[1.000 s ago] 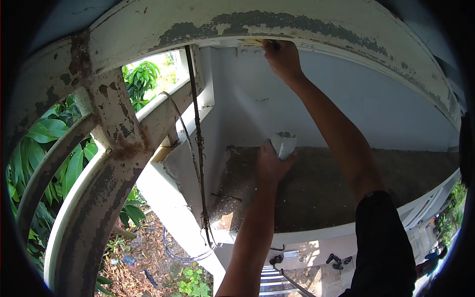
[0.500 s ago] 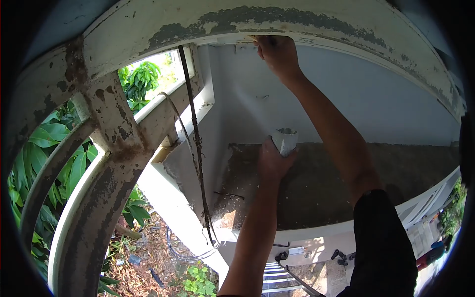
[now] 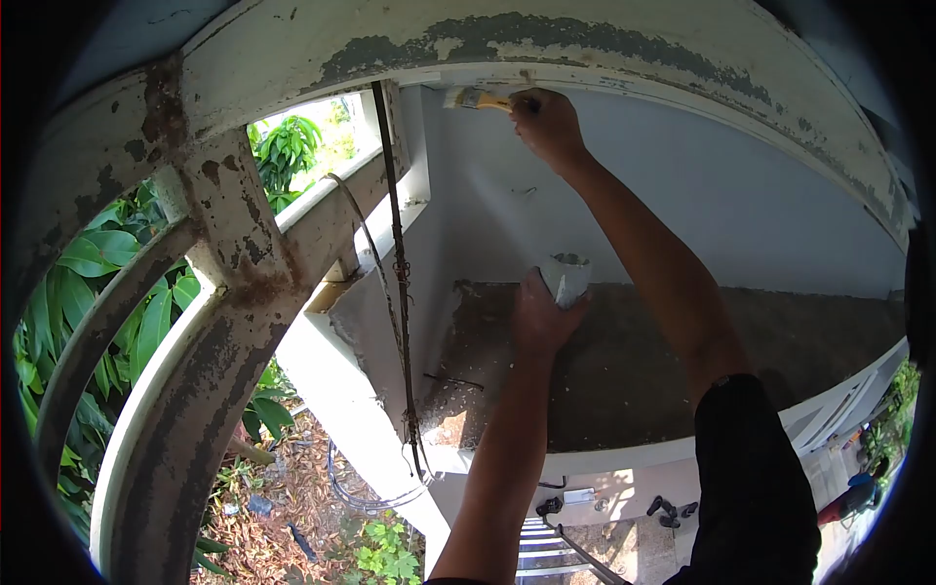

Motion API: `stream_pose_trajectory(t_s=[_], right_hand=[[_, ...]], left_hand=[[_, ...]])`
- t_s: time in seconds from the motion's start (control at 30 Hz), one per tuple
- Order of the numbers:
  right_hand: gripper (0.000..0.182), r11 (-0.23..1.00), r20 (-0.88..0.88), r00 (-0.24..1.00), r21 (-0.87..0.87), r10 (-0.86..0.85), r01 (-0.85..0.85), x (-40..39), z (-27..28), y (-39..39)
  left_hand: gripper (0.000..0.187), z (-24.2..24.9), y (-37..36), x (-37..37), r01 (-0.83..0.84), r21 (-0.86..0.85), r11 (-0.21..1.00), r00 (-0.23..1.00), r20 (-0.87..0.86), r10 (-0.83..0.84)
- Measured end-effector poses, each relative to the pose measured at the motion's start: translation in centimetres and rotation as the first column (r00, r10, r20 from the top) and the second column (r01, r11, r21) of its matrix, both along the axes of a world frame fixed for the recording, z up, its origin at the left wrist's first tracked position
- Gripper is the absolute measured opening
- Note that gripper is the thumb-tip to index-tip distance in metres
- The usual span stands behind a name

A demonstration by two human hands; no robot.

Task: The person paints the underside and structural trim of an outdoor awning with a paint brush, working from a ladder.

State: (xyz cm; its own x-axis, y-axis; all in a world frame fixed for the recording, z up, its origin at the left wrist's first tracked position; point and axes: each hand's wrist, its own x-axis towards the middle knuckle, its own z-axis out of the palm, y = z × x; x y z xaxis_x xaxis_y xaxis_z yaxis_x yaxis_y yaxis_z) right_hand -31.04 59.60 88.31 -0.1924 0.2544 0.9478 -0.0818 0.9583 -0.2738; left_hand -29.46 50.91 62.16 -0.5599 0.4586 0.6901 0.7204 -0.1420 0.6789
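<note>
My right hand (image 3: pixel 549 125) is raised to the top of the pale wall (image 3: pixel 653 185), closed around the handle of a paintbrush (image 3: pixel 485 99). The brush lies nearly level, its bristles pointing left, close to the corner under the peeling beam. Lower down, my left hand (image 3: pixel 546 310) grips a small white-smeared cup (image 3: pixel 565 277) with its mouth facing up. What is inside the cup cannot be made out. Behind the cup is a dark, speckled ledge (image 3: pixel 624 370).
A curved beam (image 3: pixel 546 39) with flaking paint crosses overhead. Peeling curved bars (image 3: pixel 185 419) stand at left, with leaves (image 3: pixel 107 283) beyond. A dark rod (image 3: pixel 392 214) and cable hang beside my left arm. Far below are a ladder (image 3: pixel 546 546) and leaf-littered ground (image 3: pixel 283 497).
My right hand has come down slightly from the beam's edge, and the paintbrush, mostly hidden before, now shows. The left hand and cup stay about the same; the view has shifted a little.
</note>
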Motion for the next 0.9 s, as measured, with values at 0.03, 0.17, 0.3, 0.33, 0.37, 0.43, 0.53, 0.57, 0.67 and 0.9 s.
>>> stream_pose_trajectory(t_s=[0.03,0.17,0.3,0.33,0.37,0.43,0.53,0.57,0.67,0.9], right_hand=[[0.026,0.966,0.039,0.988,-0.216,0.152,-0.140,-0.6,-0.1,-0.9],[0.025,0.606,-0.224,0.856,-0.624,0.466,-0.494,-1.5,0.5,-4.1],[0.024,0.455,-0.331,0.740,-0.622,0.585,-0.638,-0.6,-1.7,-5.1],[0.023,0.427,-0.392,0.746,-0.637,0.538,-0.642,-0.3,-2.8,-6.2],[0.023,0.397,-0.451,0.749,-0.650,0.484,-0.648,-0.2,-3.6,-6.8],[0.021,0.358,-0.467,0.745,-0.671,0.476,-0.649,-1.8,-4.0,-6.6],[0.016,0.257,-0.526,0.681,-0.663,0.509,-0.704,-5.1,-2.7,-5.7],[0.016,0.259,-0.527,0.680,-0.660,0.510,-0.705,-5.4,-2.3,-6.3],[0.013,0.105,-0.605,0.540,-0.604,0.585,-0.790,-4.8,-2.6,-8.4],[0.017,0.139,-0.618,0.560,-0.594,0.552,-0.793,-4.9,-5.7,-8.0]], left_hand=[[0.087,-0.2,0.1,-0.1,0.000,-0.005,1.000,1.000,-0.001,0.000],[0.091,0.1,-0.1,-0.2,0.043,0.002,0.999,0.999,0.007,-0.043],[0.090,0.3,-0.4,-0.2,0.034,-0.037,0.999,0.999,0.032,-0.033],[0.090,0.3,-0.4,-0.2,0.034,-0.030,0.999,0.999,0.040,-0.033],[0.090,0.2,-0.4,-0.2,0.036,-0.047,0.998,0.999,0.038,-0.034],[0.090,0.3,-0.4,-0.3,0.036,-0.061,0.998,0.999,0.032,-0.034],[0.091,0.1,-0.2,-0.2,0.024,-0.051,0.998,0.999,0.024,-0.023],[0.092,0.0,-0.1,-0.3,0.023,-0.042,0.999,1.000,0.018,-0.023],[0.092,-1.0,0.8,-0.8,0.017,-0.010,1.000,1.000,-0.018,-0.017],[0.095,-4.5,6.0,-3.1,-0.054,0.110,0.992,0.962,-0.261,0.082]])
